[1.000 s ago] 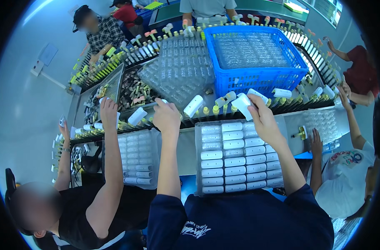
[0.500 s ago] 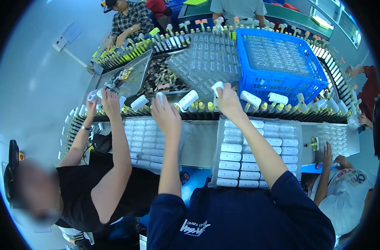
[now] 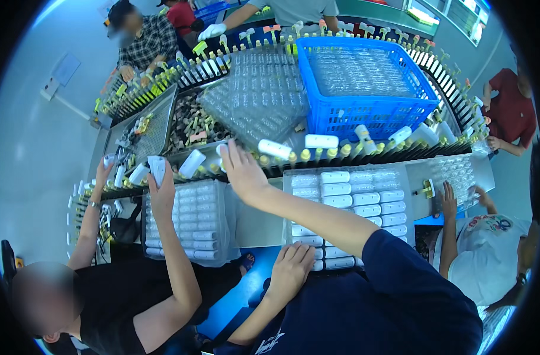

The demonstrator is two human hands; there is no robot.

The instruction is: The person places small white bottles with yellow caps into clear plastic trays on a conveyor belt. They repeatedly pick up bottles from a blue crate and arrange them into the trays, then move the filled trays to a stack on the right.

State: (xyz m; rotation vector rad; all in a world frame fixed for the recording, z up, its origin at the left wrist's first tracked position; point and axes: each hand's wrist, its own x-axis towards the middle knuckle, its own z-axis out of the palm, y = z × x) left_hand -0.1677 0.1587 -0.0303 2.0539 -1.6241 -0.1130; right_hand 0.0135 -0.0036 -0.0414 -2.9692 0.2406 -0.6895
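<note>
My right hand (image 3: 245, 171) stretches across to the left over the rack of upright posts. Its fingers close round a white plastic casing (image 3: 222, 149) on a post, mostly hidden by the hand. Lower down, my left hand (image 3: 292, 263) bends its fingers over the near left corner of a clear blister tray (image 3: 376, 180). Whatever lies beneath those fingers is hidden. Rows of glossy white casings (image 3: 339, 202) fill part of this tray. More white casings, one of them a long casing (image 3: 321, 141), top the posts just beyond it.
A blue crate (image 3: 370, 109) of clear trays stands behind the posts, beside loose stacked trays (image 3: 264, 89). To the left, a co-worker's hand (image 3: 161, 192) holds a white piece above another filled tray (image 3: 184, 222). At right, another person's hand (image 3: 447, 201) touches a clear tray.
My left hand has dropped from the posts to the tray's near corner. My right hand has swung left along the posts. The whole view has shifted, with the crate now farther left.
</note>
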